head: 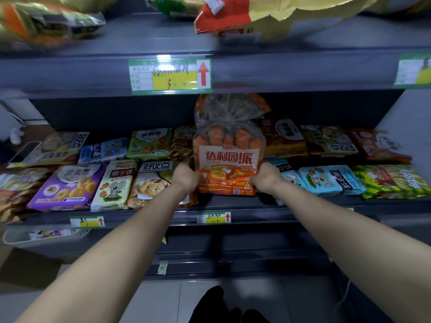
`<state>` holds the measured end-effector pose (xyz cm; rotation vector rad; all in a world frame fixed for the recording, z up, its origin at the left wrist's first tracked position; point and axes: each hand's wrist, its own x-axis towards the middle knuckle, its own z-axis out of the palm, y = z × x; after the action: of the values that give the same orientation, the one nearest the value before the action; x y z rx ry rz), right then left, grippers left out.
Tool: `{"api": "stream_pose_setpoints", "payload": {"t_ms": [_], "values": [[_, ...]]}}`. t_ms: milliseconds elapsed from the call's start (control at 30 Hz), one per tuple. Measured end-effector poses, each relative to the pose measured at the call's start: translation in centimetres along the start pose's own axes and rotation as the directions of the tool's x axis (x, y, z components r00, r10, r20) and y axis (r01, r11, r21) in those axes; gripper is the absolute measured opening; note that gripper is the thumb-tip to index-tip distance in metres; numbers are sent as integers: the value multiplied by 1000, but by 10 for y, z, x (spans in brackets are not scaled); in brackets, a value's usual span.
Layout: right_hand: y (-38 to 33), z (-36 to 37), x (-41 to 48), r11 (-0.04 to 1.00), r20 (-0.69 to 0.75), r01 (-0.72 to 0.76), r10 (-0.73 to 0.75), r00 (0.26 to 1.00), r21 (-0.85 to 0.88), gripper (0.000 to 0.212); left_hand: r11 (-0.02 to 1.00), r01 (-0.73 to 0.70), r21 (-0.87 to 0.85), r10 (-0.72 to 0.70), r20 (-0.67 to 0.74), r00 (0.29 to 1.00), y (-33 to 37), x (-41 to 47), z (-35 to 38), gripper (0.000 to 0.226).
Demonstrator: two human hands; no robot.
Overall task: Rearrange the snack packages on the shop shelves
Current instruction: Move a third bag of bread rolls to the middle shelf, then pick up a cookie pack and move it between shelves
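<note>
Orange pie bag (227,157) stood upright on the middle shelf (279,206), my left hand (186,176) and right hand (267,177) gripping its lower sides; I judged keeping both grips low and level would seat it squarely.

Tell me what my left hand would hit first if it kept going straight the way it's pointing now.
Probably the orange pie bag itself: your left hand already grips its side. Past that, likely the stacked packets at the back of the shelf, though depth is hard to judge.
</note>
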<state>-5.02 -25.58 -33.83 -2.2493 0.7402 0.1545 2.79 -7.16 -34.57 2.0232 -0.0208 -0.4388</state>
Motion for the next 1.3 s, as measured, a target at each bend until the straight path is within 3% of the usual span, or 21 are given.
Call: {"api": "stream_pose_setpoints", "payload": {"t_ms": [233, 567, 867, 1000, 1300], "values": [[1, -2, -9, 1000, -54, -7, 8, 999, 19, 38, 995, 45, -86, -40, 60, 997, 1, -10, -1, 44], [-5, -10, -47, 999, -160, -11, 3, 987, -52, 27, 998, 17, 61, -14, -50, 999, 3, -37, -9, 49], [-22, 3, -100, 977, 51, 206, -203, 978, -61, 25, 1000, 11, 21, -9, -112, 994, -6, -91, -23, 45], [-40, 16, -122, 951, 164, 308, -302, 939, -16, 38, 999, 20, -39, -26, -156, 987, -17, -113, -41, 39], [-87, 53, -124, 952, 257, 304, -303, 918, 37, 57, 999, 23, -47, -35, -259, 965, -28, -117, -91, 39]]}}
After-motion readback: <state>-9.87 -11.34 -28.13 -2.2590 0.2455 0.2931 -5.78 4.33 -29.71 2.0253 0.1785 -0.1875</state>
